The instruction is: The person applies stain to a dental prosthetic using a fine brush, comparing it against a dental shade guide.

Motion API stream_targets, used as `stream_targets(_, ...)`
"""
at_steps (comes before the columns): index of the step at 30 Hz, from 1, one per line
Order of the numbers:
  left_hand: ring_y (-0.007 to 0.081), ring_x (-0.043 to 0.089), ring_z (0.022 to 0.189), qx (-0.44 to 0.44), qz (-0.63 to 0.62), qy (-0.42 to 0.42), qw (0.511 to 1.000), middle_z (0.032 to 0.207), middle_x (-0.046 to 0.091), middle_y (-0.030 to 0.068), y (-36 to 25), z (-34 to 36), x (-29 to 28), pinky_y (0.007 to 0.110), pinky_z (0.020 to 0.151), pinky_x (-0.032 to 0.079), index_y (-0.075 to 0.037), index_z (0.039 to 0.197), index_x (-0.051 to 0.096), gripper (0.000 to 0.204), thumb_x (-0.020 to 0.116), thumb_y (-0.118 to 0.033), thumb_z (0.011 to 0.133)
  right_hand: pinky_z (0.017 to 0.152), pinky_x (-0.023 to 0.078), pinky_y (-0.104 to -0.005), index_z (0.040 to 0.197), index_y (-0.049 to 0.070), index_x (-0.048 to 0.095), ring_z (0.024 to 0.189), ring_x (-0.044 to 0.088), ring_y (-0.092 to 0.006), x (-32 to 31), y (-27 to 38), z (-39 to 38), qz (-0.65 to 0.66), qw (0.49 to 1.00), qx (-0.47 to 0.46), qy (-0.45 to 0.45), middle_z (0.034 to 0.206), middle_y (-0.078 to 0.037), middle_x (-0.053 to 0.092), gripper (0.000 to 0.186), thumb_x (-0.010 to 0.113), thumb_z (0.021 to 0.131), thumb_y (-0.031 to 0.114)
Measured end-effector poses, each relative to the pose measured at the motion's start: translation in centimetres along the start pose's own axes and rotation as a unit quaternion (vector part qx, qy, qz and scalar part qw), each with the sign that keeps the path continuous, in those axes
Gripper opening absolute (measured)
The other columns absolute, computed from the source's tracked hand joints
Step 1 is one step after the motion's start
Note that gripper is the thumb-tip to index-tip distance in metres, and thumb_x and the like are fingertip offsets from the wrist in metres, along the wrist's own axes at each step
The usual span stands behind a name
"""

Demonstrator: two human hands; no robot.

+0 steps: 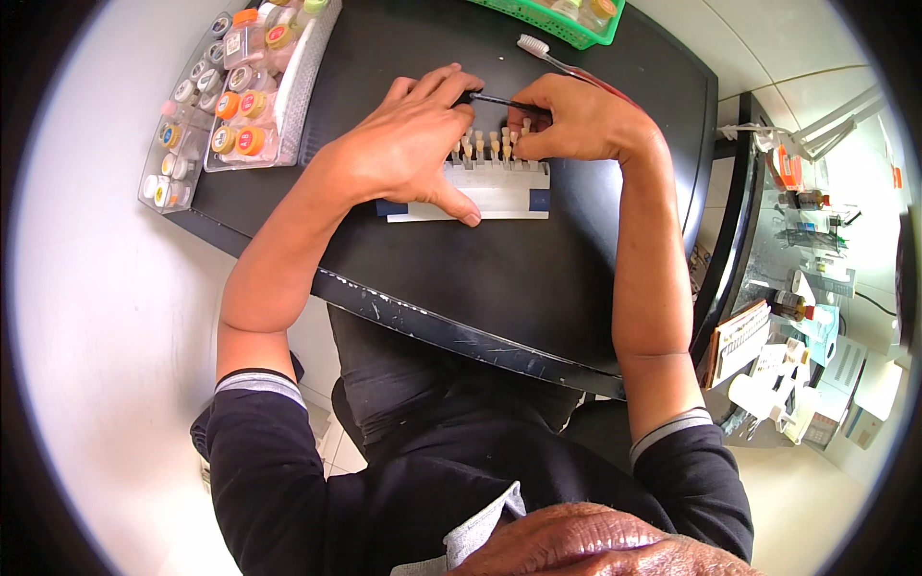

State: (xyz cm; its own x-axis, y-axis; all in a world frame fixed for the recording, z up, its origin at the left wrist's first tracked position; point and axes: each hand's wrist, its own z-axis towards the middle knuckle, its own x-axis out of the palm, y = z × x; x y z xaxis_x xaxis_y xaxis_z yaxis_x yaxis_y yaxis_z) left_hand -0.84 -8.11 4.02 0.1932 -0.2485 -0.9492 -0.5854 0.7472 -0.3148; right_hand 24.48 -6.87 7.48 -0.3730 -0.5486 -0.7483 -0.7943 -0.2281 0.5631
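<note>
My left hand [418, 144] is spread over the left end of a pale shade-guide holder [490, 192] with blue end patches, thumb on its front part and curved fingertips at the end of a thin black rod [495, 102]. Several tooth-shaped tabs [493, 146] stand in a row on the holder. At the right end of this row my right hand [567, 120] pinches a tab; the rod runs into its fingers, and whether they grip it too is unclear. A toothbrush [533, 46] lies behind my right hand.
A white basket [293, 115] and clear bin [154, 182] of small jars stand left on the black desk [480, 298]. A green basket [595, 34] is at the back. At right, a second surface [744, 240] holds bottles, papers and tools.
</note>
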Motion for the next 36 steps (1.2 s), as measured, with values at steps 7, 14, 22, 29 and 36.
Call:
stream_targets(7, 0.0456, 0.029, 0.16, -0.005, 0.02, -0.004, 1.0, 0.164, 0.043, 0.0284, -0.1, -0.1, 0.2, 0.054, 0.123, 0.033, 0.014, 0.113, 0.068, 0.098, 0.093, -0.066, 0.063, 0.074, 0.052, -0.0362, 0.095, 0.001, 0.074, 0.077, 0.064, -0.0207, 0.2, -0.6, 0.7, 0.013, 1.0, 0.015, -0.023, 0.081, -0.008, 0.071, 0.032, 0.076, 0.08, 0.028)
stream_targets(14, 0.047, 0.029, 0.16, 0.007, 0.006, -0.011, 1.0, 0.164, 0.044, 0.0266, 0.2, -0.1, 0.5, 0.055, 0.123, 0.033, 0.014, 0.112, 0.067, 0.096, 0.093, -0.065, 0.064, 0.073, 0.049, -0.0374, 0.09, 0.0, 0.072, 0.075, 0.061, -0.0215, 0.8, -1.7, 1.2, 0.096, 0.985, 0.023, -0.142, 0.078, -0.011, 0.068, 0.027, 0.071, 0.084, 0.027)
stream_targets(22, 0.0307, 0.072, 0.116, -0.071, -0.318, -0.198, 0.925, 0.12, 0.074, 0.0165, 1.9, 2.5, -1.0, 0.043, 0.097, 0.059, 0.001, 0.12, 0.064, 0.07, 0.097, -0.046, 0.079, 0.076, 0.045, -0.0273, 0.101, 0.004, 0.069, 0.086, 0.059, -0.0102, -0.3, -2.1, 1.7, 0.244, 0.941, -0.003, -0.236, 0.093, 0.001, 0.067, 0.02, 0.072, 0.093, 0.022)
stream_targets(29, 0.0106, 0.072, 0.099, -0.071, -0.52, -0.19, 0.83, 0.106, 0.072, 0.0039, 1.4, 3.4, 0.3, 0.027, 0.089, 0.059, 0.0, 0.124, 0.064, 0.032, 0.082, -0.009, 0.099, 0.072, 0.044, -0.0285, 0.103, 0.001, 0.071, 0.079, 0.055, -0.0088, 0.7, -1.1, 2.0, 0.346, 0.895, -0.087, -0.267, 0.088, 0.001, 0.064, 0.022, 0.076, 0.096, 0.021)
stream_targets(36, 0.0115, 0.073, 0.093, -0.084, -0.535, -0.207, 0.815, 0.107, 0.073, 0.0055, 1.9, 3.3, 0.3, 0.027, 0.085, 0.06, 0.002, 0.125, 0.066, 0.028, 0.076, -0.006, 0.101, 0.074, 0.047, -0.0291, 0.111, 0.002, 0.073, 0.084, 0.062, -0.0133, 0.0, -1.8, 2.7, 0.553, 0.76, -0.133, -0.314, 0.098, -0.007, 0.072, 0.031, 0.061, 0.108, 0.03)
